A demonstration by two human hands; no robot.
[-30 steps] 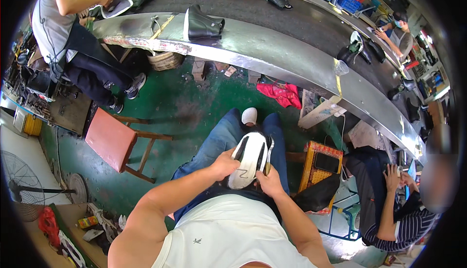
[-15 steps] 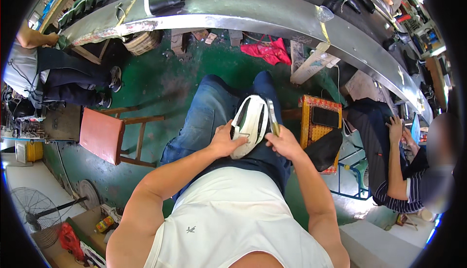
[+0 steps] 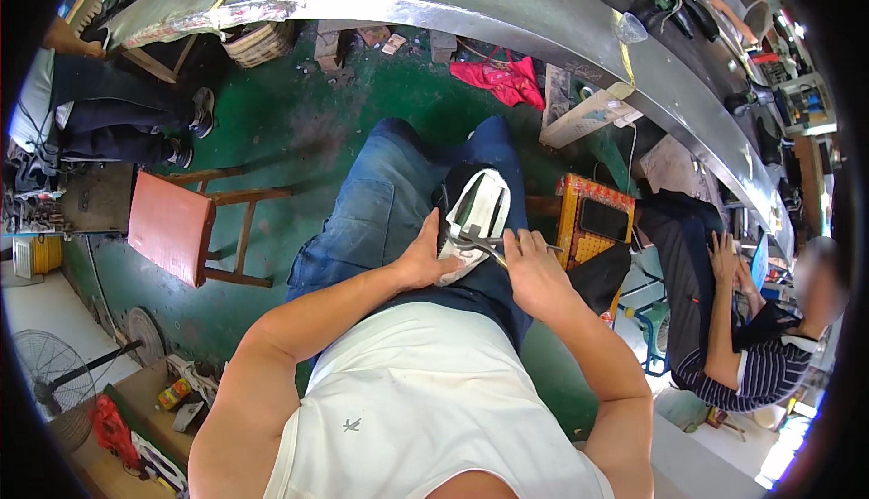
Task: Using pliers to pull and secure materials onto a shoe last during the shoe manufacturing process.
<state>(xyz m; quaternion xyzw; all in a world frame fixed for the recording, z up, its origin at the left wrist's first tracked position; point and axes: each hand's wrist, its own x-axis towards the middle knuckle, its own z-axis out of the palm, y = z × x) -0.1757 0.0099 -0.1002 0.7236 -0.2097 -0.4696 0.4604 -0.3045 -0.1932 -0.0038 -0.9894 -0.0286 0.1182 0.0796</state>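
On my lap lies a shoe [image 3: 490, 193] with its sole side up, a white rim round its underside and dark material at its edges. My left hand [image 3: 424, 256] grips its near left side, thumb laid over the white underside. In my right hand [image 3: 536, 271] is a pair of metal pincers [image 3: 472, 238], jaws lying across the near half of the underside. My right fingers wrap the handles and partly hide them. Whether the jaws pinch any material I cannot tell.
To my right stands an orange-and-red stool [image 3: 582, 250] with a dark phone [image 3: 604, 219] and black cloth on it. A co-worker [image 3: 751, 354] sits beyond. At left are a red-topped stool [image 3: 172, 227] and a fan [image 3: 54, 381]. A metal-edged bench [image 3: 453, 23] curves ahead.
The pincers have swung from beside the shoe's right edge to across its underside. My right hand has turned with them, knuckles now upward. My view has shifted slightly.
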